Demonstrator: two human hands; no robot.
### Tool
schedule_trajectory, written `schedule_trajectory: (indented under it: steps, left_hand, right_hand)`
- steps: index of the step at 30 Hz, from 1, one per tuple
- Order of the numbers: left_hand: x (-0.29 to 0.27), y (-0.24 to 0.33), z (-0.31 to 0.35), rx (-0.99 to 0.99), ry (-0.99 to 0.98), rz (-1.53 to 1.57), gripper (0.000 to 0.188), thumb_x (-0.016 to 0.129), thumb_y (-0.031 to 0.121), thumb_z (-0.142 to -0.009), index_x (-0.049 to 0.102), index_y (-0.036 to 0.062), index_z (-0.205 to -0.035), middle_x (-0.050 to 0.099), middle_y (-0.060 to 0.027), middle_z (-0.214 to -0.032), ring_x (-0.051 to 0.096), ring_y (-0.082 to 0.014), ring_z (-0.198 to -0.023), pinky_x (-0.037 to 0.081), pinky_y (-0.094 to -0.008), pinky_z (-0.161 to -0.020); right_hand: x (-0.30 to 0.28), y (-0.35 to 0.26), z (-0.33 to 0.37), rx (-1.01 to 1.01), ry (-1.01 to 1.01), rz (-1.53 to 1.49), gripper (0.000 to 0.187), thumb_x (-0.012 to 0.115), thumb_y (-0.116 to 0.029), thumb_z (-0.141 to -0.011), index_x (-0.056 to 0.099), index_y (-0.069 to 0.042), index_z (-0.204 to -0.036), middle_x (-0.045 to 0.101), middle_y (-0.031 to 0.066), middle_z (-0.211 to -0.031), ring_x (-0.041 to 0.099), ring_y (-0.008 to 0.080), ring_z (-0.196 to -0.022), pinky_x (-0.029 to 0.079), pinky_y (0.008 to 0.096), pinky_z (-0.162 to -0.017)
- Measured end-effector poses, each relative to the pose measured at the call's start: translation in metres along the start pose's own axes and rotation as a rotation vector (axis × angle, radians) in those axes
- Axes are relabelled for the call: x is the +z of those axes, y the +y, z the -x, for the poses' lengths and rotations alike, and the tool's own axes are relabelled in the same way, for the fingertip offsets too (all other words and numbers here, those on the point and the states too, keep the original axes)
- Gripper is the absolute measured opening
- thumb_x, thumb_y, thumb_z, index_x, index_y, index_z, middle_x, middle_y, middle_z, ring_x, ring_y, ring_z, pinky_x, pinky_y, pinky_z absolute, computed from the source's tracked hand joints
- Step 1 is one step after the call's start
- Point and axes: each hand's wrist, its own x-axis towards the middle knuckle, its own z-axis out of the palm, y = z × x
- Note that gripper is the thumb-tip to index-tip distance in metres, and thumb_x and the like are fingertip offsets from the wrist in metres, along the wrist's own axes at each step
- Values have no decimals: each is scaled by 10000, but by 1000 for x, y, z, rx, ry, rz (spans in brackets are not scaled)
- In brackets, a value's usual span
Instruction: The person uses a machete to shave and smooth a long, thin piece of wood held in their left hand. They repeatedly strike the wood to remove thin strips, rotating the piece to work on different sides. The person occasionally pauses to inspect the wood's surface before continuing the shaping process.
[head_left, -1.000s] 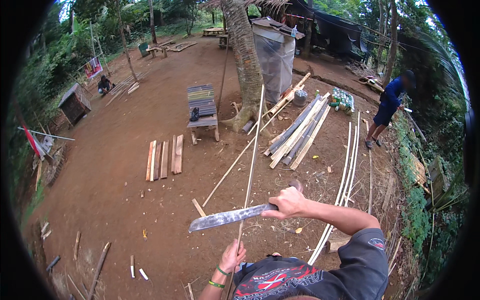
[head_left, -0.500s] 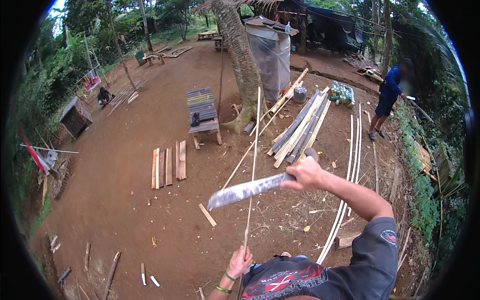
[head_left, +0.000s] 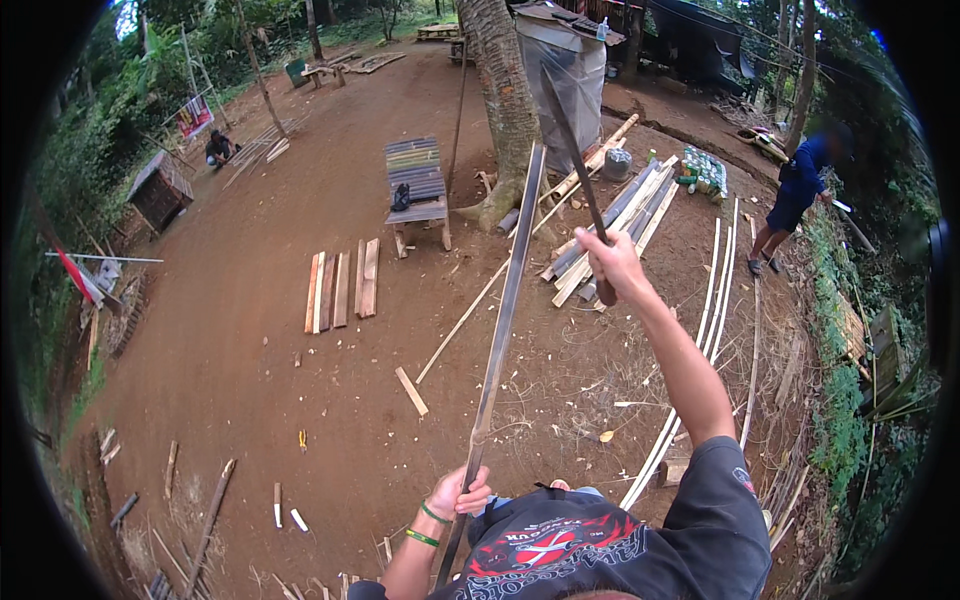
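Observation:
My left hand [head_left: 458, 493] is closed around the lower part of a long split bamboo strip [head_left: 506, 320], which slants up and away from me. The strip's wide dark face shows, with a joint a little above my fingers. My right hand [head_left: 614, 265] grips the handle of a machete [head_left: 573, 150]. Its blade points up and away, to the right of the strip's far end. Whether blade and strip touch I cannot tell; they look apart.
Split bamboo lengths [head_left: 625, 225] lie beyond my right hand, near a tree trunk [head_left: 500, 100]. Long pale strips [head_left: 705, 330] lie to the right. Short boards [head_left: 342, 290] and a bamboo bench [head_left: 415, 185] stand left. A person in blue [head_left: 800, 195] is at far right; another [head_left: 220, 150] crouches far left.
The machete has swung from lying sideways across the strip to pointing upward beyond my right hand. The bamboo strip has turned from its narrow edge to its wide dark face.

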Motion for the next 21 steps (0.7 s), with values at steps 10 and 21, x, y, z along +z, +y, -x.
schedule_trajectory:
  steps: [10,21]
  left_hand:
    - [6,-11,-4,39,-37,-29,451,334,371,-1058,534,30,-840,369,48,-499,366,-58,-407,309,-209,-370]
    - [25,-30,37,234,1651,-1665,421,567,364,-962,618,44,-1230,653,-184,-1042,646,-323,-969,510,-430,-868]
  right_hand:
    - [100,26,45,-25,-204,-453,262,734,-205,-898,586,-73,-726,453,-78,-560,355,21,-448,233,233,-415]
    - [77,26,59,-70,-202,-559,230,752,-174,-877,590,-63,-759,486,-51,-544,396,42,-417,297,234,-404]
